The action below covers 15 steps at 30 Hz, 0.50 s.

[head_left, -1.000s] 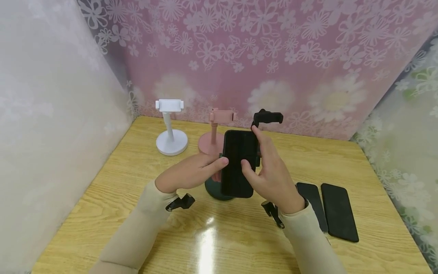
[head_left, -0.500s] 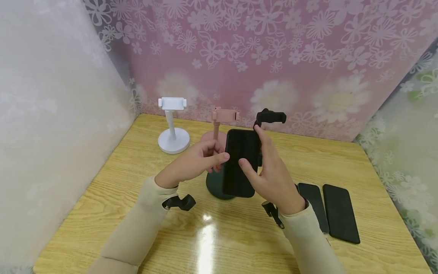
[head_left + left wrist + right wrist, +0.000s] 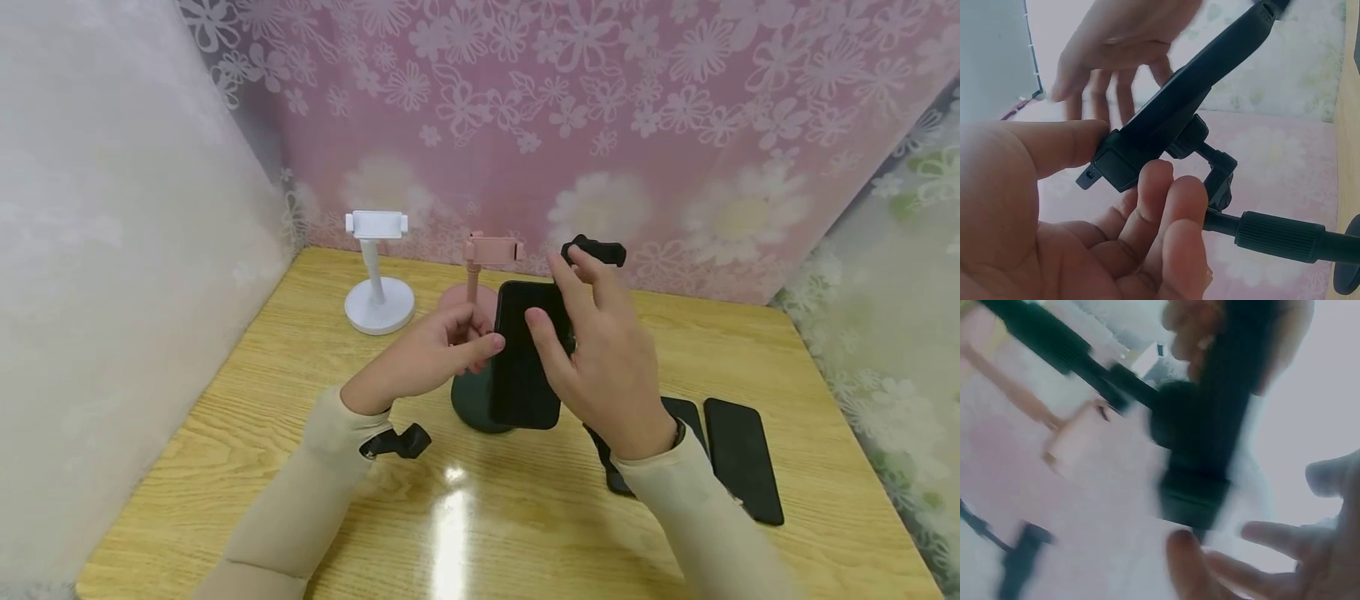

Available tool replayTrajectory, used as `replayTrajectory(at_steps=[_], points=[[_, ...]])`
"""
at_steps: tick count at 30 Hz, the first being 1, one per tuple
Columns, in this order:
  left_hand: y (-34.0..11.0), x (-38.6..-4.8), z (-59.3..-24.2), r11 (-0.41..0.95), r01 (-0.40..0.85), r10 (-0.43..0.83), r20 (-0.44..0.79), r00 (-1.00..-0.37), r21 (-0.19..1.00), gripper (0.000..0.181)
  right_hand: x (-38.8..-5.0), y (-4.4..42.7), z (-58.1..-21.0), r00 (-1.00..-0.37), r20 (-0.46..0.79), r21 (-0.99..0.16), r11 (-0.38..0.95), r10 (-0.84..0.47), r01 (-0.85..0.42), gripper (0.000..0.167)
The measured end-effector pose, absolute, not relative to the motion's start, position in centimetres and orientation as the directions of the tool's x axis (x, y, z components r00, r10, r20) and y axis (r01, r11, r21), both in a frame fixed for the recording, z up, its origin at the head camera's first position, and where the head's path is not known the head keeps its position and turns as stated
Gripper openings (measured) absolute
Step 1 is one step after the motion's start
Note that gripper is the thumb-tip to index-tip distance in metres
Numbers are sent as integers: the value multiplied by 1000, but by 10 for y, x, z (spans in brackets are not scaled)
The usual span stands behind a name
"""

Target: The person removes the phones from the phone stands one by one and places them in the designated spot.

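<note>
A black smartphone [image 3: 528, 358] stands upright and leans back in the clamp [image 3: 1119, 162] of a dark green phone stand [image 3: 474, 404]. My left hand [image 3: 420, 358] pinches the clamp's left end, thumb on the front edge and fingers curled behind it. Over the phone's right side hovers my right hand [image 3: 603, 358], its fingers spread and apart from the screen in the head view. Blur in the right wrist view hides whether a fingertip touches the clamp's other end. The ribbed pole [image 3: 1280, 236] shows in the left wrist view.
Behind stand a white phone stand [image 3: 378, 304], a pink phone stand [image 3: 495, 250] and a black phone stand [image 3: 607, 252], partly hidden by my right hand. Two more dark phones lie at the right; one phone [image 3: 742, 458] shows beside my right sleeve. Patterned curtains surround the wooden table [image 3: 247, 400].
My left fingers have curled in behind the clamp. My right hand has come off the phone's right edge and risen slightly, fingers spreading. The phone stays in the stand.
</note>
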<state>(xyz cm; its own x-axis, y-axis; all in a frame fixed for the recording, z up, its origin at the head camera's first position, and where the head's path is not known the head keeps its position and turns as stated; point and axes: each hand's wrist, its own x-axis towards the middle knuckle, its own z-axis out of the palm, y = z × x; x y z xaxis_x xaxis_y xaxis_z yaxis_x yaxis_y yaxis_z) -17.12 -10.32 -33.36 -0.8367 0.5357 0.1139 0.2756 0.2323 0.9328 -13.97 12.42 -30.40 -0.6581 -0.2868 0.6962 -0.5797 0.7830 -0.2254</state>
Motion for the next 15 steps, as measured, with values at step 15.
replayTrajectory(at_steps=[15], points=[[-103, -168, -334, 276, 346, 558, 143, -817, 897, 21, -141, 96, -264, -701, 442, 231, 826, -560, -514, 59]])
